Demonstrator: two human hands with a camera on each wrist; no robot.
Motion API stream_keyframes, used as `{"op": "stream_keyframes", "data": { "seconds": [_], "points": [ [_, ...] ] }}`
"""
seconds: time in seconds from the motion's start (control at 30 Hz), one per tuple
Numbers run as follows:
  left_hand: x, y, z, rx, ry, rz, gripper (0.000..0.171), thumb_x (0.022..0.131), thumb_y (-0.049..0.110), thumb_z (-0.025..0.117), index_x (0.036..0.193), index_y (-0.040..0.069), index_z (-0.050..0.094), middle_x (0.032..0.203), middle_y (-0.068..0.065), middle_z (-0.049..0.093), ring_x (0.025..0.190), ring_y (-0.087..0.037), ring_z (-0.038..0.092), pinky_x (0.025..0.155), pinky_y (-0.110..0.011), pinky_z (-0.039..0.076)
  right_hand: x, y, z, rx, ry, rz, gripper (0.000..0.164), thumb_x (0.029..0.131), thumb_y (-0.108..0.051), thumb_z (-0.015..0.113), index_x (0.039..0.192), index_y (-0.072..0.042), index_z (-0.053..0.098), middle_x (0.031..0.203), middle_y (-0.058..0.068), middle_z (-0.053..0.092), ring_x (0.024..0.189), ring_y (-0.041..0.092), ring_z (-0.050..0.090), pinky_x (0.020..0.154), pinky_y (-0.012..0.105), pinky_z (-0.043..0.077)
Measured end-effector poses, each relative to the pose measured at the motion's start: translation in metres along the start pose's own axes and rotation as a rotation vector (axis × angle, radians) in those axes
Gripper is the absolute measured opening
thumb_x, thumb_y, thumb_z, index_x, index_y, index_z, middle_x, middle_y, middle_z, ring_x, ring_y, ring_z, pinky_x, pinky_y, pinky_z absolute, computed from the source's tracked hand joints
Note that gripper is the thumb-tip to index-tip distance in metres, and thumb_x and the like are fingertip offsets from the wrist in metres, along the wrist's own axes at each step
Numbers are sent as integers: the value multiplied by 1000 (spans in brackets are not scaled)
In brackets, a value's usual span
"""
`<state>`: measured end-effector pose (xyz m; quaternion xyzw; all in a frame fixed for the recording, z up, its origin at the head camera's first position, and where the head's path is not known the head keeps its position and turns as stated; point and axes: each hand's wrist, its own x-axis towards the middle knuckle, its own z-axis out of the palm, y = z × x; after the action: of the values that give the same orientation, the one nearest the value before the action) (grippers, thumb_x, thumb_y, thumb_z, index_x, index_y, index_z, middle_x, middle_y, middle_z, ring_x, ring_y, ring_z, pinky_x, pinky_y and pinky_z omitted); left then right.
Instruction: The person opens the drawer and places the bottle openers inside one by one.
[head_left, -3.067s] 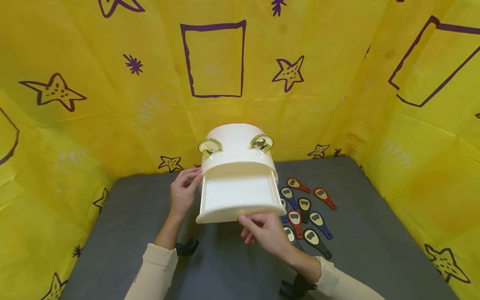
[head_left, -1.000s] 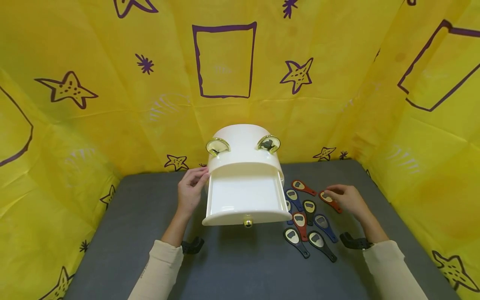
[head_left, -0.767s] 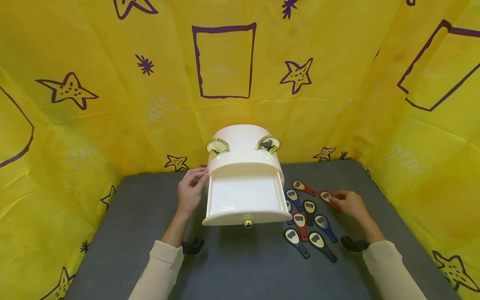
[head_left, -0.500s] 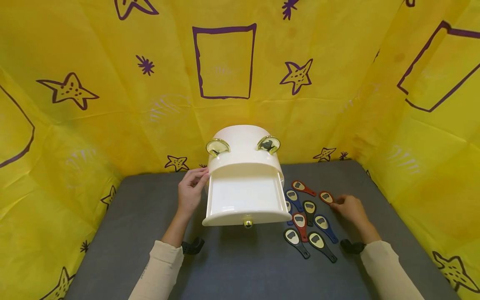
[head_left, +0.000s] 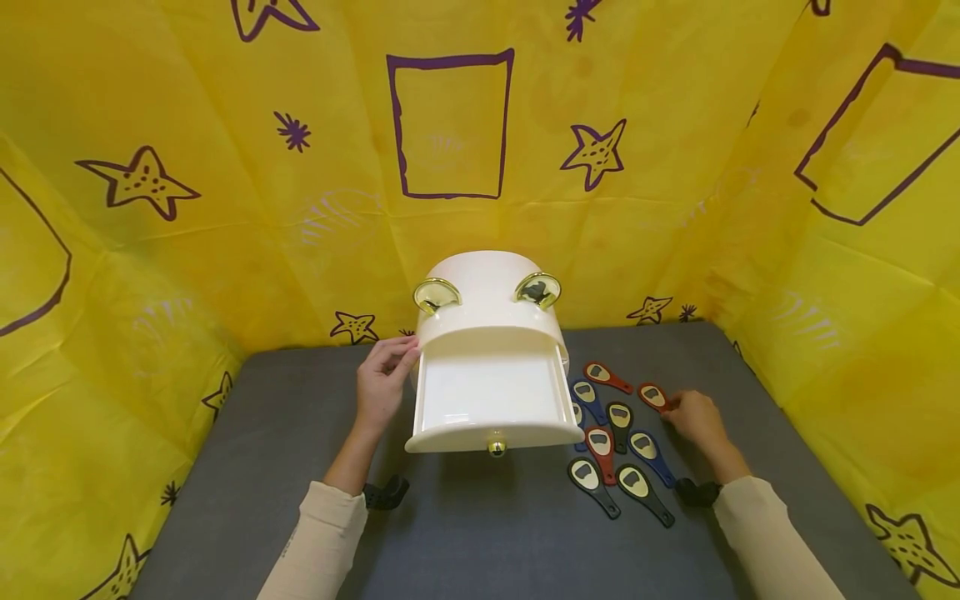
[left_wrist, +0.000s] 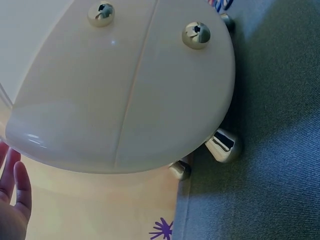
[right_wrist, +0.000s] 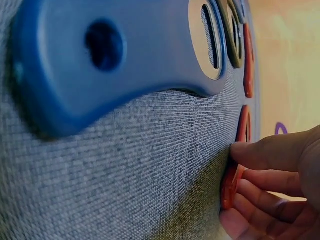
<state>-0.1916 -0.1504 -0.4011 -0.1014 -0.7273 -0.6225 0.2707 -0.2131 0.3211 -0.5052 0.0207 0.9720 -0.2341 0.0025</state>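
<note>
A cream rounded drawer box (head_left: 487, 287) with two gold ear-like rings stands at the back centre, its upper drawer (head_left: 450, 438) pulled out and bare inside. My left hand (head_left: 378, 390) rests its fingertips against the box's left side; the left wrist view shows those fingers fairly straight at the edge. On the table to the right lies a red bottle opener (head_left: 651, 395) with a pale metal plate. My right hand (head_left: 697, 418) pinches its handle end between thumb and fingers. In the right wrist view this opener (right_wrist: 229, 189) is edge-on, low against the cloth.
Several more bottle openers in red, blue and black lie between box and right hand, including a blue one (head_left: 651, 457) and a black one (head_left: 643, 493). The grey table (head_left: 480, 542) is walled by yellow patterned cloth (head_left: 315, 167). Gold feet (left_wrist: 223, 145) lift the box.
My right hand let go of the drawer knob and moved right to the red bottle opener, then slid down to its handle end and pinched it. My left hand stayed at the box.
</note>
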Motion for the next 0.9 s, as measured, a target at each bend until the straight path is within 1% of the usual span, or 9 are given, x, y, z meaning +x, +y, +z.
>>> {"op": "stream_keyframes", "data": {
  "seconds": [0.13,0.2,0.3,0.37,0.43,0.53,0.63,0.77,0.9],
  "points": [
    [1,0,0,-6,-10,5,15,85,-5,69,97,-16,69,107,-34,63,79,4,59,64,-8,47,0,-1,-2,15,-7,17,32,80,-10,70,102,13,67,102,33,67,89,50,61,80,59,48],
    [2,-1,-1,-5,-14,4,15,85,-5,69,97,-15,69,106,-33,63,80,5,59,64,-8,47,1,0,-3,41,-17,37,35,80,-12,71,103,13,67,103,33,67,89,48,61,78,56,49],
    [3,-1,-3,-3,-27,-8,16,85,-5,69,98,-14,69,107,-32,64,84,5,60,67,-8,48,2,4,-2,92,-28,55,37,81,-15,72,104,14,67,102,32,67,87,43,62,75,49,51],
    [3,-1,-4,-4,-38,-20,16,85,-4,69,99,-14,69,108,-31,64,89,5,60,69,-9,49,2,8,-2,133,-38,71,39,81,-17,73,104,14,67,99,30,68,82,36,62,70,41,51],
    [4,0,-5,-5,-47,-33,17,85,-4,69,99,-14,69,108,-31,64,91,4,60,69,-10,49,2,9,-2,216,-61,91,38,82,-16,73,104,15,66,90,25,70,75,27,63,66,34,51],
    [5,1,-6,-7,-56,-50,17,84,-5,70,99,-14,69,107,-31,64,89,3,60,69,-10,50,1,10,-3,397,-119,157,39,85,-14,71,107,17,64,77,10,70,67,14,62,61,25,51],
    [7,2,-8,-9,-72,-60,18,84,-6,70,100,-15,68,106,-30,64,85,2,61,69,-11,50,0,8,-6,552,-146,228,40,87,-13,69,112,18,62,72,-3,67,63,8,61,60,23,53],
    [10,3,-10,-7,-99,-73,20,83,-6,70,101,-15,67,105,-32,63,81,2,61,70,-13,51,-1,1,-14,570,-117,231,43,88,-16,70,114,16,62,73,-8,66,65,6,59,61,22,53],
    [11,4,-10,-9,-115,-87,21,84,-6,70,103,-15,67,105,-33,62,81,3,60,71,-12,51,-1,-13,-26,572,-86,186,46,89,-19,69,118,15,60,78,-9,68,69,6,60,65,24,54]
  ]
}}
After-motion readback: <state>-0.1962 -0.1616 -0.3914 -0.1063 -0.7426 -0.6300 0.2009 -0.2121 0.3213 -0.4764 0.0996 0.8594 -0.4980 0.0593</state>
